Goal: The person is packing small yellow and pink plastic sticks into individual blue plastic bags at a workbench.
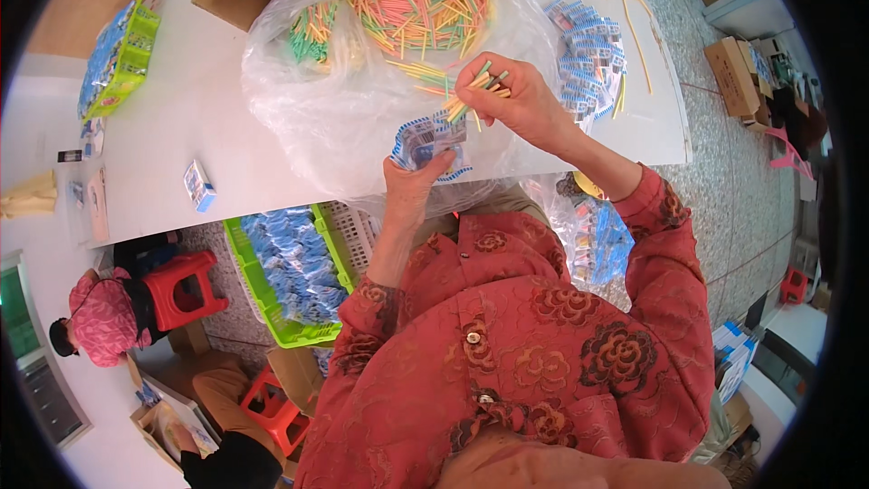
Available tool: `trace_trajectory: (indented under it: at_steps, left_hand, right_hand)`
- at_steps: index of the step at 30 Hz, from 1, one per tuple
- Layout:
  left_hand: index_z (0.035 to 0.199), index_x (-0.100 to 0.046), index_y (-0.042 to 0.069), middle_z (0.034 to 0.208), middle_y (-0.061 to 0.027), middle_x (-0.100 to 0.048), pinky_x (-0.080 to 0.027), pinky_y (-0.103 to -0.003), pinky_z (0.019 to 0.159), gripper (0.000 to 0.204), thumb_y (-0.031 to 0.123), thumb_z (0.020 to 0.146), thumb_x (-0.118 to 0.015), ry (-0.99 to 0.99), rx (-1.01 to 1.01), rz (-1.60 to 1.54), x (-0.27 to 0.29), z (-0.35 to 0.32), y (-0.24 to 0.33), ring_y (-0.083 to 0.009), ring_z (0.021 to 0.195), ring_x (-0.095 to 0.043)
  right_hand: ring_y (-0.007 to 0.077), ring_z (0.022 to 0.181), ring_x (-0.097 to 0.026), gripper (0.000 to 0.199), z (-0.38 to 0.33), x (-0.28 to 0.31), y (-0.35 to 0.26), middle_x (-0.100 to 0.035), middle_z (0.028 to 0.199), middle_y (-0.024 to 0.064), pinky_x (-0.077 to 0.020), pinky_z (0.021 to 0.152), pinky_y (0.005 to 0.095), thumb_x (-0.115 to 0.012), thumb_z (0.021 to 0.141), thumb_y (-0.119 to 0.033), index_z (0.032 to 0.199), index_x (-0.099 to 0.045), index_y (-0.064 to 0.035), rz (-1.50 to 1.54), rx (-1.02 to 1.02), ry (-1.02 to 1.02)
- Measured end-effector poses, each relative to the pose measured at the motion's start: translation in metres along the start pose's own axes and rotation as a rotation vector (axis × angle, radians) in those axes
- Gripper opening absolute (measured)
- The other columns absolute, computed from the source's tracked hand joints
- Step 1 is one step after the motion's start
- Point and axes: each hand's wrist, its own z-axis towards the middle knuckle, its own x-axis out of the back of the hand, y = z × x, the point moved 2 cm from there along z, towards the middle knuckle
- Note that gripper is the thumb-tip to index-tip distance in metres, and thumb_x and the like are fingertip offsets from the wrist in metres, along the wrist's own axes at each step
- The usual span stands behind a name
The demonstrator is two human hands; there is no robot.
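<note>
My left hand [412,186] grips a small clear packet [418,138] with blue-striped edges by its lower part, the thumb across its front. Just above and to the right, my right hand [523,102] pinches a bunch of thin sticks [455,109] in yellow, green and pink. Their lower ends are by the packet's upper edge; whether any are inside I cannot tell. Behind both hands a large clear plastic bag [290,109] lies open on the white table [181,118]. Inside it are many loose pink and yellow sticks [421,18], with green ones [310,35] at the left.
Blue-striped packets [593,59] are piled right of the bag. A cardboard box [215,2] stands behind it, a green basket [138,46] far left. Below the table edge sits a green crate [282,337] of blue packets. Two people [113,317] are at lower left near red stools [186,290].
</note>
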Motion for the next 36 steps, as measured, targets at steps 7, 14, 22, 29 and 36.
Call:
trace_trajectory:
  at_steps: [7,14,22,29,36]
  left_hand:
    - [0.102,-0.059,-0.001,0.092,-0.005,-0.063,-0.049,-0.024,0.071,0.031,0.001,0.072,-0.069,0.042,-0.064,-0.066,-0.011,-0.004,-0.002,-0.0096,0.078,-0.059]
    - [0.107,-0.052,0.002,0.097,-0.0056,-0.061,-0.05,-0.027,0.075,0.04,-0.005,0.07,-0.068,0.078,-0.056,-0.003,-0.006,-0.006,-0.011,-0.013,0.086,-0.059]
    - [0.102,-0.059,0.0,0.091,-0.0045,-0.063,-0.049,-0.025,0.072,0.033,-0.003,0.071,-0.068,0.064,0.006,-0.134,-0.015,-0.007,-0.001,-0.0108,0.079,-0.06]
    - [0.102,-0.057,0.003,0.093,-0.0036,-0.062,-0.048,-0.025,0.072,0.035,-0.004,0.069,-0.068,0.064,0.15,-0.192,-0.007,-0.005,-0.008,-0.011,0.082,-0.059]
    - [0.098,-0.061,0.003,0.087,-0.0027,-0.063,-0.048,-0.024,0.066,0.031,0.0,0.069,-0.071,0.016,0.064,-0.047,-0.009,-0.002,0.003,-0.0099,0.073,-0.058]
  right_hand:
    - [0.0035,0.058,-0.047,0.013,-0.003,0.0,0.002,-0.052,0.069,-0.0028,-0.0394,0.051,0.0193,-0.057,0.086,-0.017,0.088,-0.055,-0.0048,-0.044,0.028,0.053]
    - [0.0028,0.057,-0.046,0.011,-0.003,0.002,0.007,-0.052,0.068,-0.0031,-0.0394,0.051,0.0191,-0.056,0.087,-0.015,0.088,-0.055,-0.0047,0.073,-0.001,0.03]
    - [0.0169,0.075,-0.058,0.013,-0.013,-0.003,-0.003,-0.057,0.09,0.0071,-0.0473,0.062,0.0261,-0.063,0.077,-0.002,0.088,-0.057,-0.0031,-0.481,0.593,0.07]
    - [0.0228,0.079,-0.059,0.015,-0.015,0.001,-0.007,-0.056,0.092,0.0078,-0.0483,0.067,0.0294,-0.063,0.074,0.0,0.087,-0.057,-0.004,-0.572,0.666,-0.159]
    - [0.0206,0.076,-0.058,0.01,-0.004,0.004,-0.015,-0.057,0.088,0.0068,-0.0475,0.065,0.0295,-0.06,0.078,-0.004,0.087,-0.056,-0.004,-0.479,0.42,-0.288]
